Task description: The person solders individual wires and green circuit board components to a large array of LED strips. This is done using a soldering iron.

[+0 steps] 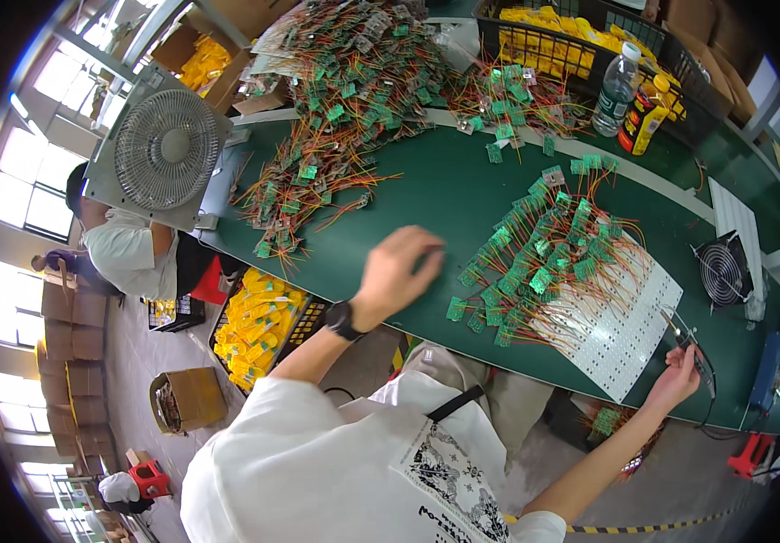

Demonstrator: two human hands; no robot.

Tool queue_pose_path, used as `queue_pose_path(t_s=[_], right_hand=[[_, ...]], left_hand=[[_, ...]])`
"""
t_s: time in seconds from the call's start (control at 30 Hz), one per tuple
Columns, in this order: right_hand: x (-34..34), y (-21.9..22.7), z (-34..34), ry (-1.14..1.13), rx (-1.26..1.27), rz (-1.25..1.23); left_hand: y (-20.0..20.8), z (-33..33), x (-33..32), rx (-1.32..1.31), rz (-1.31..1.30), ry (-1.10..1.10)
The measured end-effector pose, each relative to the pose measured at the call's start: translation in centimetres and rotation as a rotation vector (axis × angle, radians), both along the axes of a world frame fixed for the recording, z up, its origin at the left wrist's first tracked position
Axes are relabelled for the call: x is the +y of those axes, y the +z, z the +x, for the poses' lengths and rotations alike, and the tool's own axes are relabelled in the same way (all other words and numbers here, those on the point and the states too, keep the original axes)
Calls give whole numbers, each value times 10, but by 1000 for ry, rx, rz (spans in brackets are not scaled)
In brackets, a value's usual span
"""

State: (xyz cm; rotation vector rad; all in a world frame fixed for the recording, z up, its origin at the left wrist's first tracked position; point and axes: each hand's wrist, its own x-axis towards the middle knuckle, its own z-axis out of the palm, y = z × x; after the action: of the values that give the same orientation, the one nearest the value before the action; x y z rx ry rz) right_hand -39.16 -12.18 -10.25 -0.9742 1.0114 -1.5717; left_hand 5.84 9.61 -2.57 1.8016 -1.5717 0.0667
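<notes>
My right hand [674,378] grips a soldering iron [682,337] near the right end of the green table, with its tip pointing away from me. Just left of it lies a white perforated board [621,339]. Many small green circuit boards [539,258] with red and yellow wires are laid out in rows, partly over that white board. My left hand [399,273] hovers over the bare tabletop left of these rows. Its fingers are loosely bent, the thumb stands apart, and nothing shows between them.
A large heap of wired boards [354,81] covers the far left. At the back right are a black crate [580,61], a water bottle [616,90] and a yellow bottle [643,118]. A small fan [723,271] and blue soldering station [773,366] stand right; a big fan [168,149] stands left.
</notes>
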Motion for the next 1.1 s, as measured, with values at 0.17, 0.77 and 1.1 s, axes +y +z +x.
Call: queue_pose_path(t_s=[0.17,0.77,1.1], right_hand=[[-1,-1,0,1,-20,-3],[-1,-1,-1,17,4,-2],[1,2,4,20,9,28]], left_hand=[[-21,72,54,326,250,771],[-32,100,34,717,7,535],[-34,93,64,778,24,447]])
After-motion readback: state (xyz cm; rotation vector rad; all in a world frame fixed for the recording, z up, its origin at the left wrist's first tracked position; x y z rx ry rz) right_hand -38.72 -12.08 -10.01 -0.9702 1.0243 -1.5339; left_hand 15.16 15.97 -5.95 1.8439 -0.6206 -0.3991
